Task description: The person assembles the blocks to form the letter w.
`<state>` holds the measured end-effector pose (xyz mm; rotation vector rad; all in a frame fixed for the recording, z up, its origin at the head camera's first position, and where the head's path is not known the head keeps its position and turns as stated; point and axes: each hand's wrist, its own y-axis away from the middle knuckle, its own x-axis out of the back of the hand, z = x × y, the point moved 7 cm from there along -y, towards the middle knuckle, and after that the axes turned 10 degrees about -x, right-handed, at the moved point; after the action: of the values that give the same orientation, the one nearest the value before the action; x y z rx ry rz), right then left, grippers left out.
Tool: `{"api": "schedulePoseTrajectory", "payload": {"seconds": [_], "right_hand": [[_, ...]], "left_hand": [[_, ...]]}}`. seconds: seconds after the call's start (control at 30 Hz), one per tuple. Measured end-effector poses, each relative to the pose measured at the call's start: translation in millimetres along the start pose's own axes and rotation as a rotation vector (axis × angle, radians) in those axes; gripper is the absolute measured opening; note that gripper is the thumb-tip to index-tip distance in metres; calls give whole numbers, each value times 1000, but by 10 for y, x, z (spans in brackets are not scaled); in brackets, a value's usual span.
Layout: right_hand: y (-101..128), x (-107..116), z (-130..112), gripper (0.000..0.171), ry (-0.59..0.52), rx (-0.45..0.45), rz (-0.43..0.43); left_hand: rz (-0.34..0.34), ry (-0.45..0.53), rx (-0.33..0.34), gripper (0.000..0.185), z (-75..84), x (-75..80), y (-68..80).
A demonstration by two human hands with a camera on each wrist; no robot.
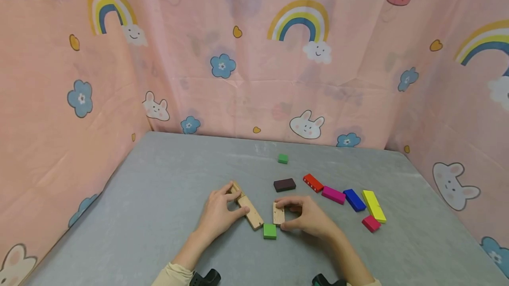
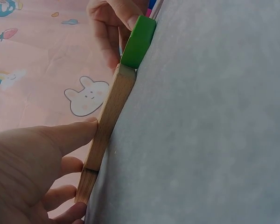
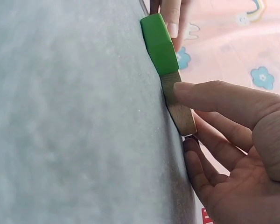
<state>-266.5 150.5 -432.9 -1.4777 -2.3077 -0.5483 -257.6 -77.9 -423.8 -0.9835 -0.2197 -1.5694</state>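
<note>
The long wooden block (image 1: 249,211) lies flat on the grey table (image 1: 139,215), long axis running from far-left to near-right; it is held down by the left hand (image 1: 220,213), fingers curled over it. The short wooden block (image 1: 278,213), long axis pointing away, is pinched by the right hand (image 1: 306,217). Two green blocks are counted: one (image 1: 269,231) just beside both wooden blocks, one (image 1: 282,158) farther back. No writing is legible.

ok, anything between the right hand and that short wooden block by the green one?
Nothing visible. The right hand already pinches the short wooden block, thumb on it in the right wrist view. The green block lies just beside it, not in between.
</note>
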Motion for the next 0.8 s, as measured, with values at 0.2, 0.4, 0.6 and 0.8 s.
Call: {"api": "schedulePoseTrajectory", "payload": {"seconds": [0.2,0.4,0.6,0.8], "right_hand": [[5,-7,15,39,6,-12,-11],[16,-21,-12,38,-4,19,-28],[25,-22,-26,37,-10,8,-27],[14,-23,-14,36,-16,2,-31]], "left_hand": [[-10,1,13,56,-5,-5,-12],[-8,1,16,56,-13,-7,-4],[1,2,9,56,-18,-12,-5],[-5,-3,15,56,-27,-12,-7]]}}
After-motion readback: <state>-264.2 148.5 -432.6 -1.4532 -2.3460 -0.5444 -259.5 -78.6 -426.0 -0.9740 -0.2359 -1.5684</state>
